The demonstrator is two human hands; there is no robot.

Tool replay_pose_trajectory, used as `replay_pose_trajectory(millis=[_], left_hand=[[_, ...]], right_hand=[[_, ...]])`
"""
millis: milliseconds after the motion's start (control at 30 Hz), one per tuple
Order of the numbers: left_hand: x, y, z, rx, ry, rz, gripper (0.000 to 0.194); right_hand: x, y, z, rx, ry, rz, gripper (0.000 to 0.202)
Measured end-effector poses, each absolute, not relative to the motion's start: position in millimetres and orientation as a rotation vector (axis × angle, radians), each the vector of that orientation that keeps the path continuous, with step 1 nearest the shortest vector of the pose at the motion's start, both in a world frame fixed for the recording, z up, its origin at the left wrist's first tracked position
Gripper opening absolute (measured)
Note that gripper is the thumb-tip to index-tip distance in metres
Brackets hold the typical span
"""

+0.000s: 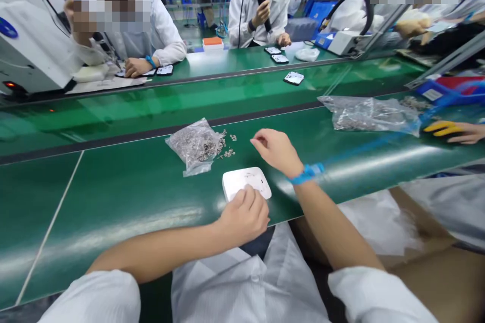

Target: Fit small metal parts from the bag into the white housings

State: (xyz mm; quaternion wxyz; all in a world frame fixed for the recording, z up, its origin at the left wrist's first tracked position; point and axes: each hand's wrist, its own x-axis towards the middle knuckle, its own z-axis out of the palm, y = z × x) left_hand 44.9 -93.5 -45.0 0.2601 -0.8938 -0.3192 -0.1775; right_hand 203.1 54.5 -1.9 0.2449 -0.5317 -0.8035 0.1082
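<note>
On the green work surface in front of me lies a white plastic casing (246, 175) with rounded corners and small dark marks or openings on top. My left hand (246, 214) is curled over its near edge, fingers closed; what they hold, if anything, is hidden. Beyond and to the right, my right hand (278, 150) is raised with thumb and fingertips pinched together. Anything between those tips is too small to make out. Left of it, a clear plastic bag (195, 146) holds small metal parts. Loose metal pieces (228, 153) lie spilled by its mouth.
A second clear bag (364, 113) of metal parts lies to the right, near a co-worker's yellow-covered fingers (441, 127). Across the green belt (159, 106), co-workers handle tools beside several dark-edged white units. One unit (294, 78) sits on the belt.
</note>
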Motion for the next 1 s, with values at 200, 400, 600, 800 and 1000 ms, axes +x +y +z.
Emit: replay_pose_trajectory(millis=[200,400,600,800,1000], left_hand=[[39.3,-99.6,-44.2,-2.353,-0.891,-0.47,0.035],[35.2,-100.6,-37.9,-2.414,-0.862,-0.402,0.037],[36.2,-103.0,-41.2,-2.432,-0.857,-0.36,0.042],[39.4,-101.8,-44.1,-2.373,-0.848,-0.435,0.039],[41.2,-100.8,-43.0,-2.359,-0.886,-0.45,0.035]], right_hand=[[157.0,118.5,-34.8,-1.411,-2.356,0.372,0.008],[161.9,116.8,-53.9,-1.28,-2.304,0.37,0.011],[185.4,73.1,-32.0,-1.075,-2.037,0.652,0.007],[202.6,-13.8,-25.3,-0.972,-2.029,0.602,0.014],[194.9,-31.3,-36.3,-1.1,-2.032,0.532,0.012]])
